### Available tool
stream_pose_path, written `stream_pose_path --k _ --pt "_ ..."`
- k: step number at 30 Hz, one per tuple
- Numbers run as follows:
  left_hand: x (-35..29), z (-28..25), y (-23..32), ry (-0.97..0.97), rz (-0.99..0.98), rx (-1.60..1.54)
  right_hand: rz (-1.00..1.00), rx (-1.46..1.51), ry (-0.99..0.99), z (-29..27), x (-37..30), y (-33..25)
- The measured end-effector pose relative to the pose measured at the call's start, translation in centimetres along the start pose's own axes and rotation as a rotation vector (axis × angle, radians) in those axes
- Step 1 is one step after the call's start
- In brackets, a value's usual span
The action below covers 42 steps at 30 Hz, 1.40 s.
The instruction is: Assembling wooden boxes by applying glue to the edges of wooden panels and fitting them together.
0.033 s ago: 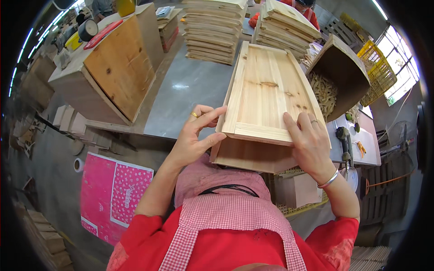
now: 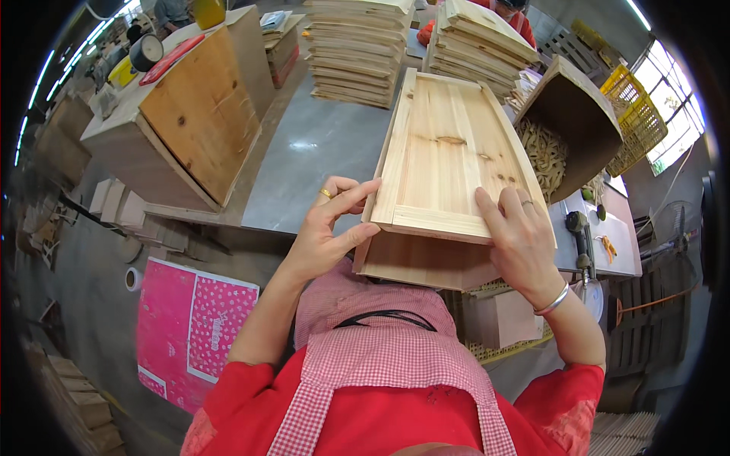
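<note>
In front of me a pale wooden box [image 2: 426,262] rests tilted, partly on the grey tabletop, its near end showing an opening. A framed pine panel [image 2: 449,144] with dark knots forms its top. My left hand [image 2: 327,220] is at the near left corner, thumb on the front edge and index finger against the side; its other fingers curl back. On the near right part of the panel lies my right hand [image 2: 526,235], fingertips on top and wrapped over the right edge. The right thumb's tip is hard to make out.
Stacks of wooden panels [image 2: 357,53] stand at the back. A carton [image 2: 582,114] holding pale strips lies at right, near a power drill [image 2: 579,232] and orange-handled pliers [image 2: 608,247]. A wooden cabinet [image 2: 201,114] stands left. A pink sheet [image 2: 171,319] lies low at left.
</note>
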<state>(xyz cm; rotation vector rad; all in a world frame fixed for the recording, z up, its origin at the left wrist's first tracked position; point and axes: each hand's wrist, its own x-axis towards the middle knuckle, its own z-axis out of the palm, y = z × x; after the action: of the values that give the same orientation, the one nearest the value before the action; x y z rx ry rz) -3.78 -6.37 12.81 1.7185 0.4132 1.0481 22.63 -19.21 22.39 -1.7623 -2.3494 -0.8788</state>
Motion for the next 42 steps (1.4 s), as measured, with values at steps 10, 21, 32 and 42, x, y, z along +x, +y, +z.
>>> stream_pose_path --k 10,21,32,42 --pt "0.3 -0.3 -0.7 0.026 0.053 0.119 0.121 0.088 0.092 1.9 -0.3 -1.0" --pt "0.9 -0.5 0.2 -0.013 0.086 0.304 0.181 0.022 0.200 3.8 -1.1 -1.3" --pt "1.0 1.9 2.8 -0.104 0.254 0.861 0.178 0.059 0.244 4.0 -1.3 -0.9" --pt "0.5 2.5 1.9 0.002 0.347 0.967 0.341 0.422 0.329 0.7 -6.5 1.3"
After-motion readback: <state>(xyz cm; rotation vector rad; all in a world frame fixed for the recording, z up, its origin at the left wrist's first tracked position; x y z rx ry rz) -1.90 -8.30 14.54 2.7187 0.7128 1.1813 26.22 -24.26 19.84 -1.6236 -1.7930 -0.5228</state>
